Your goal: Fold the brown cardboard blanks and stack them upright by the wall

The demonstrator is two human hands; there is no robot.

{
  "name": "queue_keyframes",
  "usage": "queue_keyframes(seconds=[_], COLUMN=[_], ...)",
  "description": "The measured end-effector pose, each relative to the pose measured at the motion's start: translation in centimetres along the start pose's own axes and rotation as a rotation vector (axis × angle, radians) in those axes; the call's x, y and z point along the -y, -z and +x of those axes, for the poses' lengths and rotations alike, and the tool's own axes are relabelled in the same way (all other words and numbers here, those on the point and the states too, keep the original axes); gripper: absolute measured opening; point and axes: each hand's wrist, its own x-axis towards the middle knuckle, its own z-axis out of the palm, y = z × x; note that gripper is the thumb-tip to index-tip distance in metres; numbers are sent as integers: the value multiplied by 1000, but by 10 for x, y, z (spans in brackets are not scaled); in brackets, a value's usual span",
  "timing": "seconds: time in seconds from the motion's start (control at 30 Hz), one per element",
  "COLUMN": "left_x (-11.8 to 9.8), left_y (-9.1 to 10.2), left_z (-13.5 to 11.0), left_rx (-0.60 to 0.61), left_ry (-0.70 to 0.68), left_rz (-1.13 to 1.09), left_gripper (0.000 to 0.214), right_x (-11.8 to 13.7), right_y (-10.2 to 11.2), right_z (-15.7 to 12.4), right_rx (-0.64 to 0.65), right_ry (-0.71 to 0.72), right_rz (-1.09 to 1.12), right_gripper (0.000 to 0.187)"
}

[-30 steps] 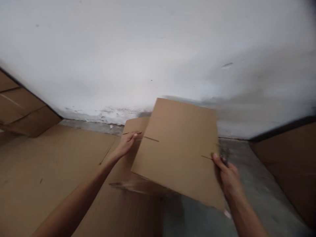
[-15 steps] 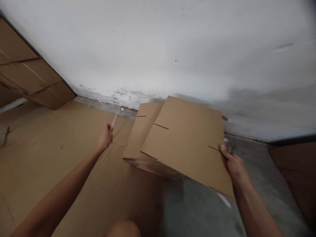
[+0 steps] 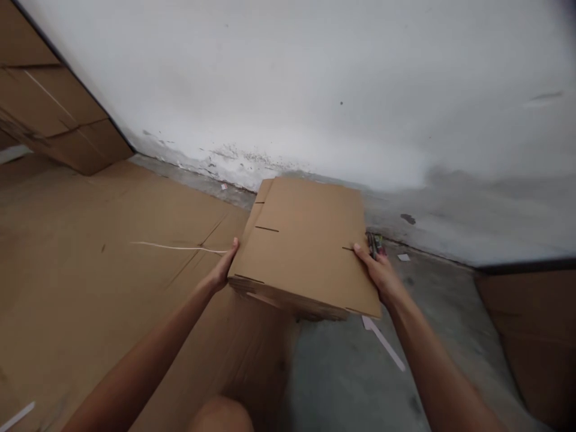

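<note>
Here's the stack (image 3: 306, 240), card boards square in the centre, low down and just short of the far wall (image 3: 270, 90). Left hand (image 3: 224, 270) is at its left side, palm turned in to the edge, thumb pointing up; whether that grip closes on the boards, I cannot tell. A thin white band (image 3: 180, 246) trails off leftward from it. Over on the right, the right hand (image 3: 382, 276) has hold: thumb pressed flat on the top board beside a dark slot, fingers over the right edge. Both arms reach forward from the near side, spread either side of a knee (image 3: 220, 415). Just beyond the right fingers, a dark item (image 3: 375, 245) with coloured marks, too small to read. Brown sheet (image 3: 103, 216) spreads left, grey floor (image 3: 335, 375) right, where a white strip (image 3: 389, 351) lies near the right forearm. Cartons (image 3: 67, 108) stand far left.
</note>
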Motion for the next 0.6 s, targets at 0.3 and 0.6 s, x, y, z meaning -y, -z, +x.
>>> queue_keyframes(seconds=[0.3, 0.6], left_x=[38, -5], left_y=[-3, 12], left_z=[-18, -9], left_rx=[-193, -326], left_ry=[89, -25], left_rz=[-130, 31], left_gripper=[75, 82], right_x=[15, -48], right_y=[-7, 11], right_z=[8, 18], right_rx=[63, -99], right_ry=[24, 14], right_rz=[-53, 137], right_gripper=[33, 27])
